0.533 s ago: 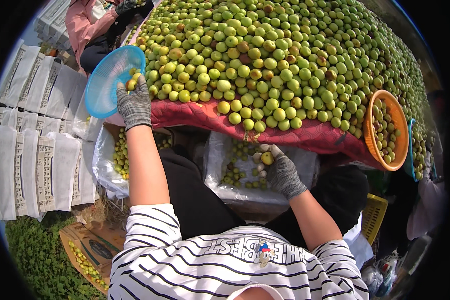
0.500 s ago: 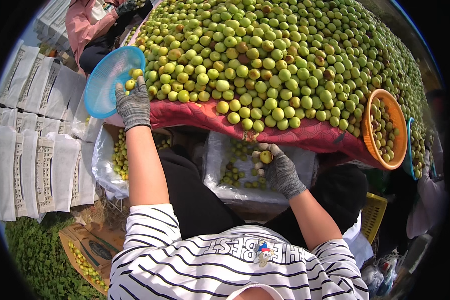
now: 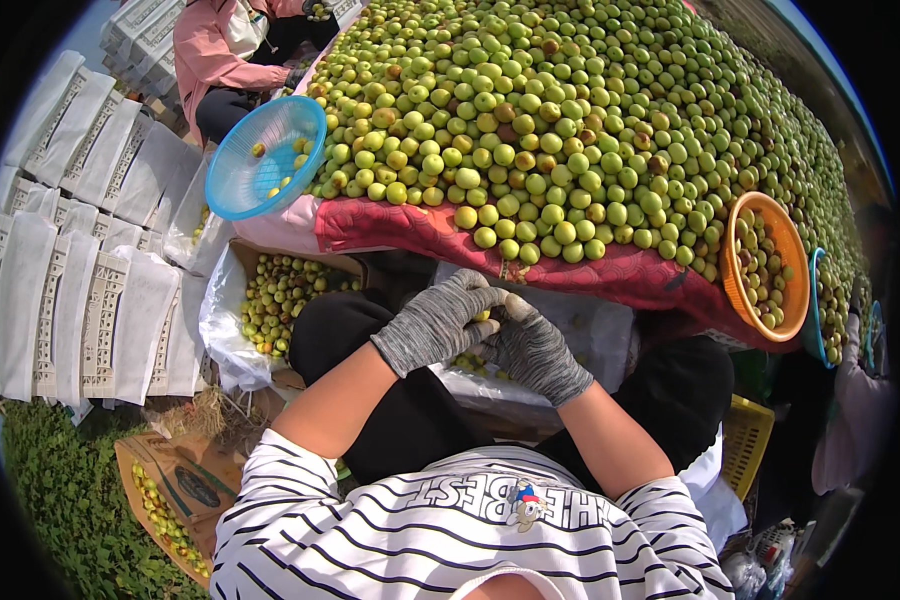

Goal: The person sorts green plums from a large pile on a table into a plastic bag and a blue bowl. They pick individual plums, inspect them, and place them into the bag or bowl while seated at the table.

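Note:
My two hands meet over a plastic-lined box (image 3: 605, 330) between my knees, both in grey knit gloves with pale fingertips. My left hand (image 3: 432, 325) reaches in with its fingers curled against those of my right hand (image 3: 538, 352). A small yellow-green jujube (image 3: 483, 316) shows between the fingers of both hands; anything else in the palms is hidden. Several more jujubes lie in the box beneath. Beyond the hands, a big heap of green jujubes (image 3: 530, 150), some with brown patches, covers a table draped in red cloth (image 3: 610, 268).
At the heap's left edge sits a blue plastic basket (image 3: 232, 180) with several jujubes. An orange basket (image 3: 802, 285) of browner jujubes stands at right. A lined carton (image 3: 220, 320) of jujubes is by my left knee. Stacked white crates (image 3: 100, 300) line the left; a co-worker (image 3: 215, 60) sits beyond.
My left hand has left the blue basket and come to my right hand. My right hand has shifted slightly left. The jujubes in the blue basket have spread apart.

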A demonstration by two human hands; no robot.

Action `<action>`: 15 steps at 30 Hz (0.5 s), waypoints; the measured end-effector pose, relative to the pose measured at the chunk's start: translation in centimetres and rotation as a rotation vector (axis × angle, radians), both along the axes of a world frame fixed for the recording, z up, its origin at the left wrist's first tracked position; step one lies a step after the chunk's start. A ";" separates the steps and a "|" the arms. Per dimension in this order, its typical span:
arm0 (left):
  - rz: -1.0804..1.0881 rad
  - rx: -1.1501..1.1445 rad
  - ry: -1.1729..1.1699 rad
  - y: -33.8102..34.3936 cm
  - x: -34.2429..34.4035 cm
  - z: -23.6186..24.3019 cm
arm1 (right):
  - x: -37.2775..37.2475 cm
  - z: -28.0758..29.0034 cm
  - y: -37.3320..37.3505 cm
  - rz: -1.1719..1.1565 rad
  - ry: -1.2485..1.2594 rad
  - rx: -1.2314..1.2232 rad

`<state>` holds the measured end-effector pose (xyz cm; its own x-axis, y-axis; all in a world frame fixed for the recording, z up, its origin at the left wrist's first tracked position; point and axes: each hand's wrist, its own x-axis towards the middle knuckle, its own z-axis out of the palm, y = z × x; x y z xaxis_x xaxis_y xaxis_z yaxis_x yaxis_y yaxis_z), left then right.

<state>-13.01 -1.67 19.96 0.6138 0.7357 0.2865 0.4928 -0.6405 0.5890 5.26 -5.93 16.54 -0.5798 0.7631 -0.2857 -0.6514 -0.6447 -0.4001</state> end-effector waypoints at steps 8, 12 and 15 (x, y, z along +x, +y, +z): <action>0.949 0.028 0.943 2.5 -14.1 2.6 | 6.5 0.9 -0.5 0.120 -0.969 0.503; 0.561 -0.179 0.284 4.0 -8.2 1.6 | 8.8 -0.4 3.5 -0.199 -1.794 0.751; 0.230 -0.258 0.276 5.3 0.6 -1.0 | 9.5 -1.0 6.0 -0.188 -2.054 0.721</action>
